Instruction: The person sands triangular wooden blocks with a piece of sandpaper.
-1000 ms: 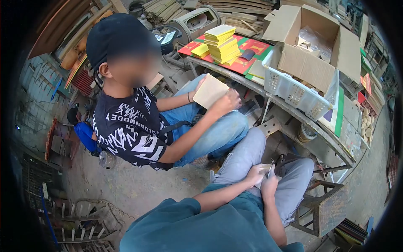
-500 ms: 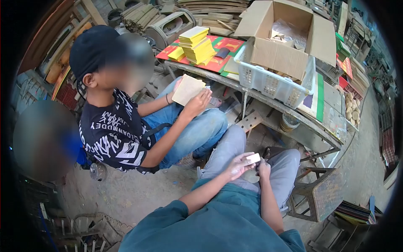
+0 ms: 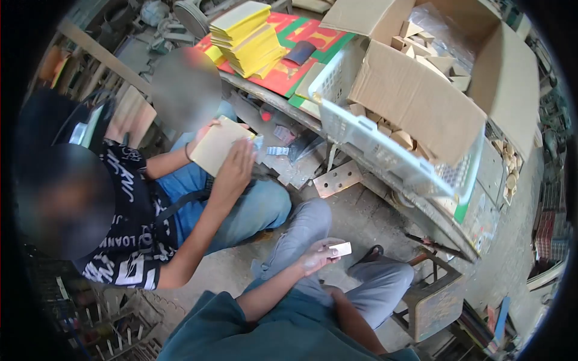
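A small pale wooden block (image 3: 341,249) is pinched in the fingers of my left hand (image 3: 318,257), above my left thigh. One flat face and the edges of the block show. My right forearm (image 3: 355,320) bends in toward my lap, and the wrist (image 3: 330,291) sits close to my shirt. The fingers of that hand are hidden, so I cannot see whether they hold anything.
A co-worker at left holds a flat wooden board (image 3: 217,147). Yellow-edged boards (image 3: 248,42) are stacked on the table. A white plastic basket (image 3: 385,159) carries a cardboard box (image 3: 415,99) with wooden pieces (image 3: 442,63). A wooden stool (image 3: 436,304) stands at right.
My right hand has left the block and drawn back to my lap. My left hand still holds the block. The view has shifted, bringing the basket and box closer.
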Action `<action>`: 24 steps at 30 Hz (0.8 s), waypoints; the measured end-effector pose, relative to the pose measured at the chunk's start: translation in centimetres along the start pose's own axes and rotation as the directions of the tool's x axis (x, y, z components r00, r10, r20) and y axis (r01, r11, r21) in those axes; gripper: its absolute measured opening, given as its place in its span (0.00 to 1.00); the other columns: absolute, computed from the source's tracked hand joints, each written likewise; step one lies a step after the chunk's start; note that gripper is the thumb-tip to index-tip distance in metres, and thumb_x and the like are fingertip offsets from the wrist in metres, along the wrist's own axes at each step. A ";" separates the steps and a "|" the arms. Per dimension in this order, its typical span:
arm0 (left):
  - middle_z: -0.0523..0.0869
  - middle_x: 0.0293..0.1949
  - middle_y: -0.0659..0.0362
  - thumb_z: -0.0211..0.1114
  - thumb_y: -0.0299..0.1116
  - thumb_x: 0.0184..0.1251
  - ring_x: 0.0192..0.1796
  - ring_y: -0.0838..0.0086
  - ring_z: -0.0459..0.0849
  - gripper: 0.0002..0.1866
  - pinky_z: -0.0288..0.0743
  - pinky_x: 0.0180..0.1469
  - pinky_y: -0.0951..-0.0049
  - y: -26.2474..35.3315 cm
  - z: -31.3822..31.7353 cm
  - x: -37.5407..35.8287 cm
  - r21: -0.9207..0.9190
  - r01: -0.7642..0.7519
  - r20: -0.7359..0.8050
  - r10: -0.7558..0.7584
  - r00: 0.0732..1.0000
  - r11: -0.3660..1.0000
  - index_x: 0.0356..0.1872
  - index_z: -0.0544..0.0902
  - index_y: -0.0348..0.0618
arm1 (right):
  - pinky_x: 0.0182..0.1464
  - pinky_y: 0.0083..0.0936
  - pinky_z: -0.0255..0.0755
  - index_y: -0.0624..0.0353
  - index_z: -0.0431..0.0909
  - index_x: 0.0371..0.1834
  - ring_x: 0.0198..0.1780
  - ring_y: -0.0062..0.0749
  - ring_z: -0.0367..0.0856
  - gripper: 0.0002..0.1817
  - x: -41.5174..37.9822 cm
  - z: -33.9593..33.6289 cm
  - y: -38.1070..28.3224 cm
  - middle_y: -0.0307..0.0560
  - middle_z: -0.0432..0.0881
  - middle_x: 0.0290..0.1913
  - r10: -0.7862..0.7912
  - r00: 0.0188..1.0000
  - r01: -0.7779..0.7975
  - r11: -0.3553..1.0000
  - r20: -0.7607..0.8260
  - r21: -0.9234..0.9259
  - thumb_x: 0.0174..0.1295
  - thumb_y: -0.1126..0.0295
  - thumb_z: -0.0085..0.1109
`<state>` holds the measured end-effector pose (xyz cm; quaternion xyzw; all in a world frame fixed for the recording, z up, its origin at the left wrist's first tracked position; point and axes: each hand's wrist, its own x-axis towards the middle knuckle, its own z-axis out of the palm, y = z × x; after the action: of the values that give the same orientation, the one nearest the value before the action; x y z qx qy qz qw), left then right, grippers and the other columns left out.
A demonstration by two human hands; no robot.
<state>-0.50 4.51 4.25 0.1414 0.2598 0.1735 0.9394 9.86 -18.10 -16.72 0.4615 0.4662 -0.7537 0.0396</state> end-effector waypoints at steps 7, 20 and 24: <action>0.81 0.47 0.56 0.64 0.25 0.63 0.44 0.75 0.79 0.21 0.75 0.48 0.76 1.4 2.6 1.2 -0.052 0.003 -0.310 -0.019 0.951 0.999 0.57 0.74 0.36 | 0.57 0.37 0.69 0.66 0.77 0.51 0.54 0.48 0.79 0.31 -5.1 -0.3 -5.8 0.61 0.81 0.51 0.146 0.987 -0.146 0.989 0.072 0.002 0.50 0.51 0.60; 0.84 0.38 0.60 0.65 0.28 0.63 0.39 0.81 0.81 0.23 0.73 0.39 0.83 0.5 3.5 -2.4 -0.007 0.097 -0.490 -0.088 0.867 0.995 0.60 0.75 0.38 | 0.56 0.37 0.69 0.65 0.77 0.51 0.53 0.49 0.79 0.29 -8.3 -2.3 -11.9 0.62 0.81 0.50 0.151 0.987 -0.156 0.982 -0.051 -0.111 0.50 0.54 0.61; 0.84 0.39 0.60 0.65 0.30 0.64 0.39 0.81 0.81 0.22 0.73 0.38 0.83 -1.1 2.2 -2.3 0.065 0.069 -0.539 -0.023 0.842 0.996 0.60 0.75 0.40 | 0.56 0.37 0.70 0.65 0.76 0.51 0.53 0.49 0.79 0.29 -7.1 -2.5 -12.1 0.62 0.81 0.50 0.105 0.990 -0.119 0.980 -0.090 -0.162 0.50 0.55 0.62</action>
<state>-0.93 2.26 6.67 0.1192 0.5226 0.1729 0.8263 9.66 -12.04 -3.84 0.5122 0.5023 -0.6892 0.1016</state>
